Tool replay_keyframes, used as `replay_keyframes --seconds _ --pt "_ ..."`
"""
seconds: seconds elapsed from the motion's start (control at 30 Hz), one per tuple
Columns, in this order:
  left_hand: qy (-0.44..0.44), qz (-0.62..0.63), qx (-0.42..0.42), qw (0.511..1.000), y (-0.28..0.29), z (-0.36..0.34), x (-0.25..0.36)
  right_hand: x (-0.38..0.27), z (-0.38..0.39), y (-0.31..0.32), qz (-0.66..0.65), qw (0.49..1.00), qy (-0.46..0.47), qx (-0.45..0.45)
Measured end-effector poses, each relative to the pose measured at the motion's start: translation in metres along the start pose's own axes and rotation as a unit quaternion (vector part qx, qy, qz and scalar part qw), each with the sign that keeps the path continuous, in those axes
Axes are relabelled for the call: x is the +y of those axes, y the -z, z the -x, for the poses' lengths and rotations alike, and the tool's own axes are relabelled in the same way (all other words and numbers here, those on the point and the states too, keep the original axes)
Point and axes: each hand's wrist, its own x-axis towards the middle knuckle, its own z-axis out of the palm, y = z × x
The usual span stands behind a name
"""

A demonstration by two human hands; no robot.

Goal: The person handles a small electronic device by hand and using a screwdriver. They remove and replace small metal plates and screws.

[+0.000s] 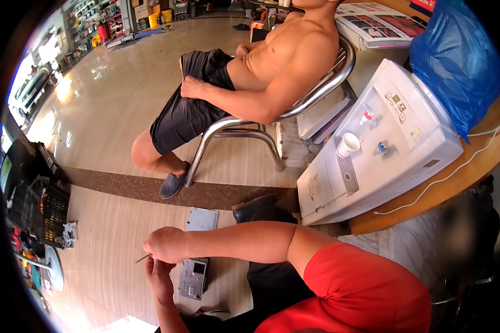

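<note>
In front of me, my right hand (166, 244) is closed in a fist, reaching in from the right. Just below it, my left hand (160, 277) has its fingertips pinched together against the right hand's fingers. A thin dark rod (143, 258) juts out to the left where the two hands meet; its other end is hidden in the fingers. Beneath the hands on the floor lies a silver metal electronic unit (191, 286), like a car stereo body with its circuitry facing up. Beyond my right forearm lies a flat silver metal plate (202, 217), partly covered by the arm.
A person (286, 61) sits on a chrome-framed chair (208, 144) ahead. On the right stands a white water dispenser (366, 144) with a paper cup (348, 145), near a blue plastic bag (455, 61). Black crates (54, 213) and a round-based stand (54, 268) are at left.
</note>
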Motion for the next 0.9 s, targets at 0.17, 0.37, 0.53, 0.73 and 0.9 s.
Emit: replay_keyframes --seconds 0.17,0.37,0.53,0.73,0.9 --pt "-0.001 0.014 -0.011 1.0 0.007 0.001 -0.003 0.0 -0.004 -0.011 0.014 1.0 0.021 0.008" --pt "-0.014 0.025 -0.027 0.999 0.004 -0.002 -0.006 0.006 -0.005 -0.016 0.009 1.0 0.007 -0.006" --pt "-0.014 0.027 -0.023 0.999 0.0 0.001 -0.002 0.006 -0.007 -0.02 -0.001 1.0 -0.004 -0.003" --pt "-0.015 0.035 -0.04 0.998 0.003 0.0 -0.007 0.006 -0.003 -0.022 -0.001 1.0 -0.004 0.003" --pt "-0.02 0.04 -0.025 0.999 -0.003 0.002 0.003 0.002 0.0 -0.016 0.015 1.0 0.01 0.003"
